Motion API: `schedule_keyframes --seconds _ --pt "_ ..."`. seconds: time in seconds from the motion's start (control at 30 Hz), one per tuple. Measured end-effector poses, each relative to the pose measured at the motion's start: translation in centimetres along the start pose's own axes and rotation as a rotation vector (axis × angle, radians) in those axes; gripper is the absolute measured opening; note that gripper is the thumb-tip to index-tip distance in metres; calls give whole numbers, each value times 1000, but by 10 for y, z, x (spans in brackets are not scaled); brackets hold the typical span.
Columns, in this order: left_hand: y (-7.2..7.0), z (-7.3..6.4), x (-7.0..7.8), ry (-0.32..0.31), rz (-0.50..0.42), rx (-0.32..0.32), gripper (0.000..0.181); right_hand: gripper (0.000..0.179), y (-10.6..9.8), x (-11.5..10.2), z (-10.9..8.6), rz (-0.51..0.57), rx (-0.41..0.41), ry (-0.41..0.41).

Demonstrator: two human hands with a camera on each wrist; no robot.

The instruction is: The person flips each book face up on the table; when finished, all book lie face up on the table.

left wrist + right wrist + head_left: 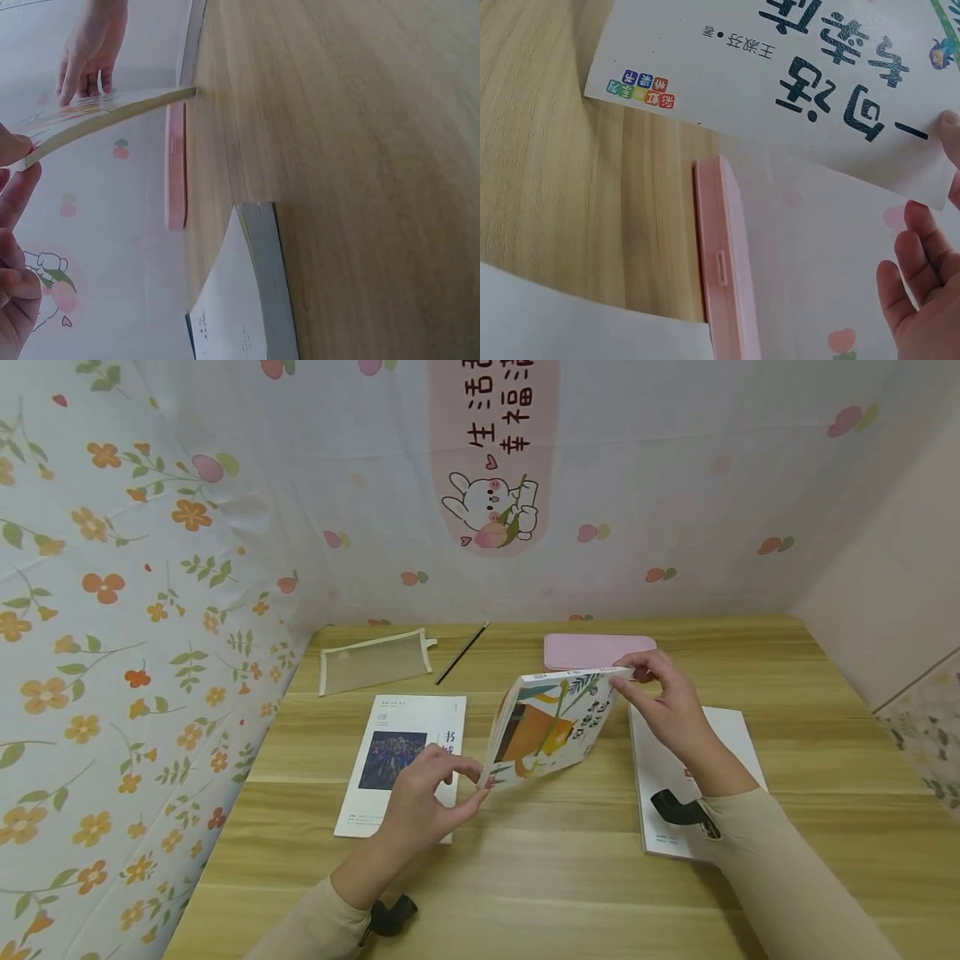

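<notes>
Holds a brightly illustrated book [551,727] tilted above the wooden table [525,897], near the middle, with cover toward the head camera and spine uppermost. Pinches its lower left corner between thumb and forefinger of the left hand [423,797], with the remaining fingers bent loosely inward. Pinches its upper right corner with thumb and fingertips of the right hand [663,697], with the spare fingers slightly bent. Cannot tell about contact between the lower edge and the wood. Has to the left a white book [393,760] with a dark picture, lying flat; to the right another white volume [660,768], partly under the right forearm. Shows beyond these a pink case [592,648], a thin dark pencil [462,653] and a mesh pouch [378,664]. Ends in a rabbit-printed cloth [630,485] behind.
</notes>
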State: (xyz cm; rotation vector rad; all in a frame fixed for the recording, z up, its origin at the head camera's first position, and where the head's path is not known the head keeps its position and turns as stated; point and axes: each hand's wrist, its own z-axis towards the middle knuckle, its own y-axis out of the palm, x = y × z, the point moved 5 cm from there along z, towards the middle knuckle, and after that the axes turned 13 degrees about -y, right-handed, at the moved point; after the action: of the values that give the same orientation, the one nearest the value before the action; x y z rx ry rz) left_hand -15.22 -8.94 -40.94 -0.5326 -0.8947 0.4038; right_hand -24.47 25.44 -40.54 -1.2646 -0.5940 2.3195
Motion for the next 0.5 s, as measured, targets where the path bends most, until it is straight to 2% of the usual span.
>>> schedule_keyframes --seconds 0.1,0.3,0.37,0.5 --pt "1 -1 -2 -22 -16 -6 40 29 2 -1 1 5 -6 20" --pt "7 -4 -5 -94 9 -115 30 33 7 2 3 36 -73 22" --pt "10 -5 -6 -130 31 -161 29 35 10 4 3 63 -108 2" --pt "14 -10 -10 -249 63 -263 31 39 16 9 3 100 -189 -38"
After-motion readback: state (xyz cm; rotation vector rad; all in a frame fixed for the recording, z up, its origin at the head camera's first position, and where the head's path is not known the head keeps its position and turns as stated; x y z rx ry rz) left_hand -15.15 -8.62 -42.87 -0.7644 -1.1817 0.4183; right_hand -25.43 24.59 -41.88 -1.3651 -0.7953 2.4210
